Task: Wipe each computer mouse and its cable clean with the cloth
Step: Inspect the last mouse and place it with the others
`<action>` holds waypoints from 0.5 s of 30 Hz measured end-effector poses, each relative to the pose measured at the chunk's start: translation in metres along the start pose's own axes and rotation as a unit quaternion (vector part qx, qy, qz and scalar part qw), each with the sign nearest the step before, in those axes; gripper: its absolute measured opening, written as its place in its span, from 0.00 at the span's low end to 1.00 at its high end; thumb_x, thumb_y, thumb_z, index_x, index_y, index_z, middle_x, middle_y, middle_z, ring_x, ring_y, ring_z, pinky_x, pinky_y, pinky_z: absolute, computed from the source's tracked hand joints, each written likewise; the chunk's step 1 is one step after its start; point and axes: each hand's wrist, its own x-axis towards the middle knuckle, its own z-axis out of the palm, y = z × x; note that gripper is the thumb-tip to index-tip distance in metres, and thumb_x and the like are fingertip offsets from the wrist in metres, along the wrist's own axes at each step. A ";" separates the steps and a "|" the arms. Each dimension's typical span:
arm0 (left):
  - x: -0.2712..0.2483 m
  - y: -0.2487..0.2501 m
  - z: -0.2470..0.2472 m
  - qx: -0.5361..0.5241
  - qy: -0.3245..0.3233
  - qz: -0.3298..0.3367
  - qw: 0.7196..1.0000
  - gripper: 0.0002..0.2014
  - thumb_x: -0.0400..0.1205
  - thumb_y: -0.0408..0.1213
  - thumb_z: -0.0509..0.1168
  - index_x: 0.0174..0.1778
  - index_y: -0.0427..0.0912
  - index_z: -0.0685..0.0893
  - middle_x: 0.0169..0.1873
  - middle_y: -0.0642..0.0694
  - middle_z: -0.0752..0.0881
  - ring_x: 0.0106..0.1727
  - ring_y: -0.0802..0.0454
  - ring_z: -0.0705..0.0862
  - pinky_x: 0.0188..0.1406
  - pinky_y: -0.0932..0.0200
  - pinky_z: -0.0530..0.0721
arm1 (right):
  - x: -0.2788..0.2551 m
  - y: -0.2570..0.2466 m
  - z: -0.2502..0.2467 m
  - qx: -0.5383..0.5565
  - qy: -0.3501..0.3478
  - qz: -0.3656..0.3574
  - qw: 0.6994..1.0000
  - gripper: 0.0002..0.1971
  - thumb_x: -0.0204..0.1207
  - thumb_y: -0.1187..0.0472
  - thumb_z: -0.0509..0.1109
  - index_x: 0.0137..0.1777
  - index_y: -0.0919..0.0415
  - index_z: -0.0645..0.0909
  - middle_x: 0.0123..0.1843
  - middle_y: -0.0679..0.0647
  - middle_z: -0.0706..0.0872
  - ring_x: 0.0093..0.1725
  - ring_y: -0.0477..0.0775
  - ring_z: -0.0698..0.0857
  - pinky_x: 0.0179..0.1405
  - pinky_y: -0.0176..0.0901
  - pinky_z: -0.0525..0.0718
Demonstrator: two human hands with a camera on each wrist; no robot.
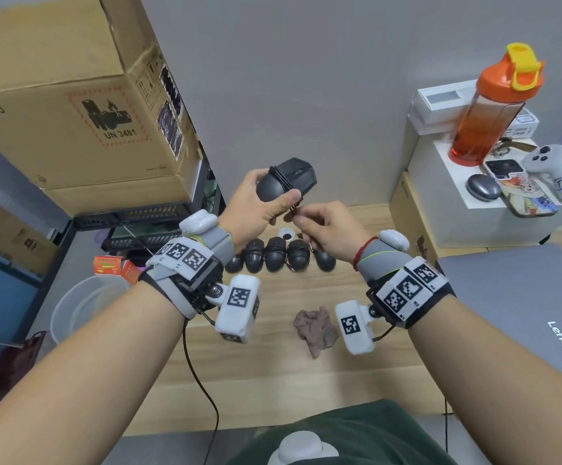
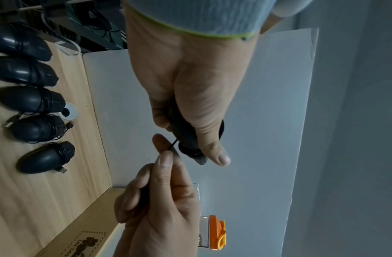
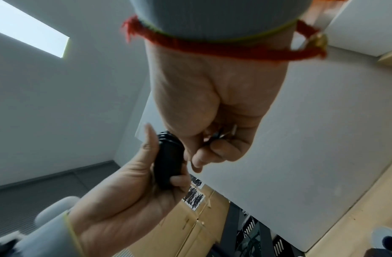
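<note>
My left hand (image 1: 269, 203) grips a black mouse (image 1: 286, 181) above the desk, its cable (image 1: 281, 177) wound round the body. My right hand (image 1: 309, 218) pinches the loose cable end just below the mouse. In the left wrist view the right thumb and forefinger pinch the thin cable (image 2: 172, 144) beside the mouse (image 2: 184, 137). In the right wrist view the USB plug (image 3: 224, 134) lies inside the curled right fingers, next to the mouse (image 3: 168, 161). A crumpled brownish cloth (image 1: 316, 327) lies on the desk, untouched. Several more black mice (image 1: 274, 255) sit in a row behind it.
A large cardboard box (image 1: 71, 105) stands at the left, a closed Lenovo laptop (image 1: 524, 313) at the right. An orange bottle (image 1: 489, 105) and small items sit on white boxes at the back right. A small white cup (image 1: 287, 234) stands behind the row. A plastic bin (image 1: 81, 303) is below the desk's left edge.
</note>
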 end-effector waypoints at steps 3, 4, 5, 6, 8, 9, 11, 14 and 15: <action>0.002 -0.005 -0.003 -0.046 0.002 -0.023 0.999 0.26 0.83 0.47 0.73 0.72 0.38 0.76 0.43 0.47 0.86 0.31 0.58 0.81 0.34 0.60 0.80 | -0.002 -0.005 0.004 -0.021 0.013 0.006 1.000 0.09 0.82 0.59 0.69 0.57 0.59 0.88 0.29 0.49 0.84 0.22 0.44 0.77 0.27 0.31 0.76; 0.002 -0.007 -0.005 -0.063 0.005 -0.034 0.997 0.26 0.83 0.48 0.73 0.71 0.38 0.76 0.44 0.48 0.86 0.32 0.59 0.82 0.35 0.59 0.81 | -0.003 -0.007 0.005 -0.021 0.027 0.000 0.999 0.09 0.82 0.60 0.70 0.58 0.60 0.87 0.30 0.50 0.85 0.23 0.44 0.78 0.29 0.32 0.77; 0.002 -0.007 -0.006 -0.080 0.010 -0.045 0.996 0.26 0.83 0.49 0.73 0.71 0.38 0.77 0.46 0.47 0.86 0.35 0.58 0.83 0.36 0.59 0.81 | -0.004 -0.009 0.004 -0.009 0.045 -0.008 0.999 0.09 0.81 0.61 0.71 0.58 0.60 0.87 0.31 0.52 0.87 0.24 0.46 0.80 0.31 0.33 0.79; 0.003 -0.009 -0.007 -0.095 0.018 -0.055 0.994 0.26 0.82 0.50 0.73 0.70 0.38 0.77 0.48 0.47 0.86 0.38 0.58 0.83 0.36 0.59 0.82 | -0.005 -0.011 0.004 0.016 0.061 -0.015 0.998 0.08 0.80 0.63 0.72 0.57 0.60 0.86 0.32 0.53 0.88 0.25 0.48 0.82 0.32 0.36 0.81; 0.004 -0.010 -0.009 -0.111 0.030 -0.077 0.990 0.27 0.82 0.51 0.73 0.70 0.38 0.78 0.51 0.46 0.86 0.42 0.55 0.84 0.35 0.59 0.83 | -0.007 -0.017 0.004 0.076 0.079 -0.035 0.993 0.05 0.78 0.66 0.73 0.53 0.59 0.84 0.34 0.55 0.90 0.30 0.53 0.86 0.36 0.45 0.87; 0.003 -0.011 -0.009 -0.113 0.033 -0.087 0.989 0.26 0.82 0.51 0.73 0.69 0.37 0.78 0.50 0.46 0.86 0.41 0.55 0.84 0.35 0.60 0.84 | -0.008 -0.019 0.004 0.099 0.082 -0.042 0.991 0.06 0.77 0.67 0.75 0.50 0.58 0.84 0.36 0.55 0.90 0.33 0.55 0.88 0.40 0.50 0.89; 0.003 -0.011 -0.009 -0.119 0.033 -0.101 0.987 0.23 0.83 0.51 0.72 0.66 0.37 0.79 0.46 0.46 0.85 0.38 0.56 0.84 0.33 0.61 0.84 | -0.009 -0.023 0.004 0.127 0.075 -0.052 0.988 0.08 0.74 0.68 0.78 0.48 0.56 0.85 0.39 0.56 0.90 0.38 0.55 0.90 0.49 0.57 0.90; 0.002 -0.011 -0.007 -0.150 0.023 -0.111 0.982 0.19 0.85 0.51 0.70 0.62 0.38 0.82 0.44 0.45 0.85 0.37 0.54 0.84 0.32 0.61 0.83 | -0.008 -0.023 0.004 0.099 0.063 -0.075 0.990 0.05 0.72 0.61 0.80 0.46 0.53 0.88 0.39 0.52 0.89 0.37 0.56 0.88 0.50 0.60 0.88; 0.001 -0.009 -0.005 -0.162 0.018 -0.113 0.980 0.18 0.86 0.51 0.69 0.59 0.38 0.82 0.42 0.44 0.84 0.37 0.53 0.84 0.34 0.61 0.82 | -0.008 -0.022 0.005 0.076 0.064 -0.079 0.992 0.04 0.71 0.56 0.80 0.43 0.49 0.89 0.39 0.48 0.89 0.36 0.53 0.86 0.49 0.59 0.87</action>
